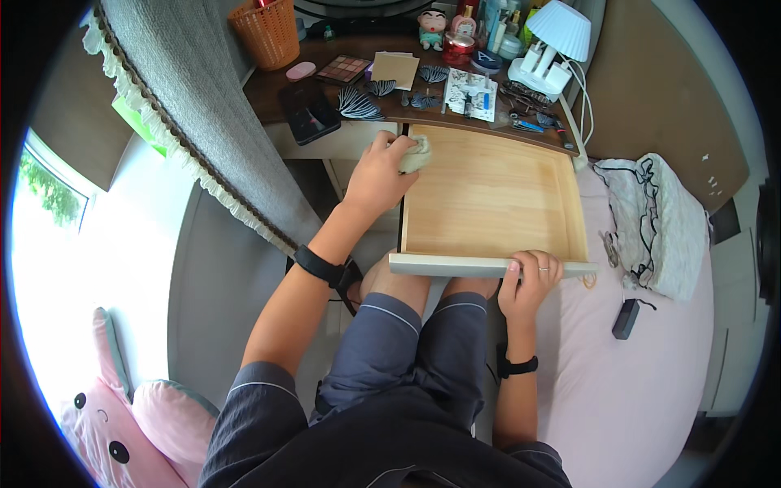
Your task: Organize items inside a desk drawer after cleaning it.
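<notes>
A pale, bunched cloth [415, 155] is gripped in my left hand [381, 168], above the left side of a pulled-out drawer. The light wooden drawer [488, 195] has a bare bottom and a grey-white front panel. My right hand [532, 282] holds the top edge of that drawer front [451, 265] near its right end, thumb on the near side and fingers curled over. A smartphone [309, 111] lies at the front edge of the dark desktop, left of the drawer and near my left hand.
The dark wooden desktop [268, 100] bears striped hair clips [359, 105], a makeup palette [343, 69], an orange basket [266, 33], bottles, a figurine [432, 28] and a white lamp [558, 27]. A grey curtain [201, 91] hangs at left. A pink-covered bed [610, 378] adjoins the drawer's right side.
</notes>
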Motion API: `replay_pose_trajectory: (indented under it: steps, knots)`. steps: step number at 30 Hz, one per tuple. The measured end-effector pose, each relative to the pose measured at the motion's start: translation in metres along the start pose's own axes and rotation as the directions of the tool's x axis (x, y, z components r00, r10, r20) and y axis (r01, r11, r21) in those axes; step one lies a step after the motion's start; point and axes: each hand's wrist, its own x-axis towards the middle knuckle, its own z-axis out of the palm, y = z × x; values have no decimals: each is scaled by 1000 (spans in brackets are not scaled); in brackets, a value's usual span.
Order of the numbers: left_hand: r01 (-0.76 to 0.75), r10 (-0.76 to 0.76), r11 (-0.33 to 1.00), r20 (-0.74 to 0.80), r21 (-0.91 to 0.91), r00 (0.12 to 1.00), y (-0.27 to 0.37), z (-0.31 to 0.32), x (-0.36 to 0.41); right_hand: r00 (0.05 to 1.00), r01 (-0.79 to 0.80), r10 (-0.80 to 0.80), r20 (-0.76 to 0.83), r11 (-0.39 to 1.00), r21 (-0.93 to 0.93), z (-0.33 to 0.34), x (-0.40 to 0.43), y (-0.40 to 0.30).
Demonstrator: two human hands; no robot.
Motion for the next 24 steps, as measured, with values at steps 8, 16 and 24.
replay_pose_trajectory:
  steps: [8, 16, 24]
  knots:
    - [66, -64, 997, 62, -36, 996, 0, 5, 1, 998, 19, -18, -55, 1000, 18, 0, 4, -1]
    - [108, -104, 991, 52, -84, 993, 9, -27, 7, 996, 25, -21, -81, 999, 44, 0, 8, -4]
    - [467, -300, 706, 372, -533, 878, 24, -41, -41, 993, 25, -18, -119, 998, 61, -1, 8, -3]
